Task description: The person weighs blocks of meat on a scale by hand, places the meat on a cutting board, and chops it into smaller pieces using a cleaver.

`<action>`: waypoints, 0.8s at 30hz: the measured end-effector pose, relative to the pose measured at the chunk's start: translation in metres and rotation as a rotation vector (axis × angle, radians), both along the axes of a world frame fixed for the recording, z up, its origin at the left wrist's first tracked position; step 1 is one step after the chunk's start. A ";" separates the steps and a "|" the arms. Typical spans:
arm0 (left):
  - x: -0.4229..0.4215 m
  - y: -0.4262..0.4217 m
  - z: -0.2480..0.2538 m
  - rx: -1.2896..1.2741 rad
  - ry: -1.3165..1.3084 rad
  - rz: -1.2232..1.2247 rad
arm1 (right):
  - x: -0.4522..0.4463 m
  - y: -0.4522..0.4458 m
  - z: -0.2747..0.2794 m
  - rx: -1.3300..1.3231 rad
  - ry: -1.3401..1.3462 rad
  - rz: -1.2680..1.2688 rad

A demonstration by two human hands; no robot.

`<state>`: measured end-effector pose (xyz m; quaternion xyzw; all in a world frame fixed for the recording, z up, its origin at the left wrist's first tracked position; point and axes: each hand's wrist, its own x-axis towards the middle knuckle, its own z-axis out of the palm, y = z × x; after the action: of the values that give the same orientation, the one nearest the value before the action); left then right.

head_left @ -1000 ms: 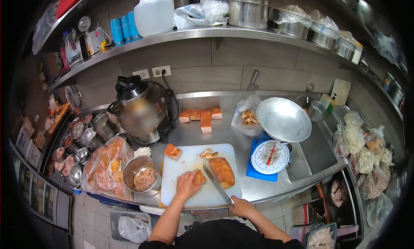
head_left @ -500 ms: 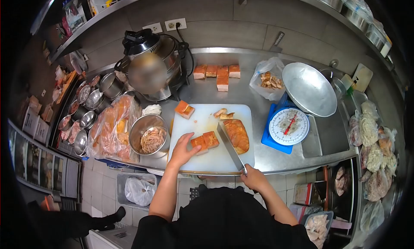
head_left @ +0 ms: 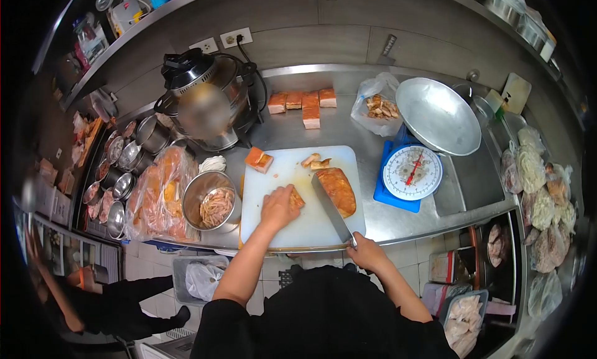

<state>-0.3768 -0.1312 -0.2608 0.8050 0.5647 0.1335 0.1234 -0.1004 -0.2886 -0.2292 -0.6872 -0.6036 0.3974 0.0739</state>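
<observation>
My left hand [head_left: 280, 208] is closed over a piece of crispy pork belly [head_left: 297, 201] on the white cutting board [head_left: 283, 166], its fingers covering most of the meat. My right hand [head_left: 367, 252] grips the handle of a wide-bladed knife [head_left: 333, 209] at the board's front edge. The blade lies against the left side of a larger browned slab of pork belly [head_left: 339, 192]. Small pork scraps [head_left: 319, 162] sit behind the slab, and another pork belly chunk [head_left: 259, 160] rests at the board's far left corner.
Left of the board are a steel pot of meat strips [head_left: 216, 208] and bagged meat [head_left: 163, 194]. Several pork blocks [head_left: 310, 113] line the back. On the right stand a blue scale [head_left: 410, 172] with a pan [head_left: 438, 115]. Another person [head_left: 124, 309] is at lower left.
My left hand has moved right from beside the pork piece onto it. The knife stays against the slab. More of the other person shows at lower left, and the view has shifted slightly.
</observation>
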 end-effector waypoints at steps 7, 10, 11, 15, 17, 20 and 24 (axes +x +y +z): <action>-0.037 0.029 0.022 -0.069 -0.036 -0.048 | 0.001 -0.003 -0.005 0.053 -0.028 -0.016; -0.037 0.030 0.025 -0.137 -0.044 -0.059 | 0.001 -0.002 -0.002 0.036 -0.032 -0.005; -0.036 0.031 0.025 -0.132 -0.071 -0.042 | 0.001 0.000 -0.002 0.032 -0.035 0.001; -0.036 0.032 0.040 -0.255 -0.229 0.051 | 0.003 0.001 -0.006 0.059 -0.054 0.010; -0.038 0.031 0.049 -0.301 -0.333 0.061 | 0.003 0.003 0.000 0.013 -0.041 0.025; -0.040 0.029 0.039 -0.434 -0.718 0.044 | 0.004 0.002 -0.007 0.053 -0.048 0.023; -0.034 0.014 0.021 -0.698 -1.531 -0.042 | 0.005 0.002 -0.002 0.044 -0.019 -0.006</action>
<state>-0.4111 -0.1174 -0.2403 0.4183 0.3191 0.4581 0.7165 -0.0958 -0.2862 -0.2311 -0.6910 -0.6107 0.3774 0.0843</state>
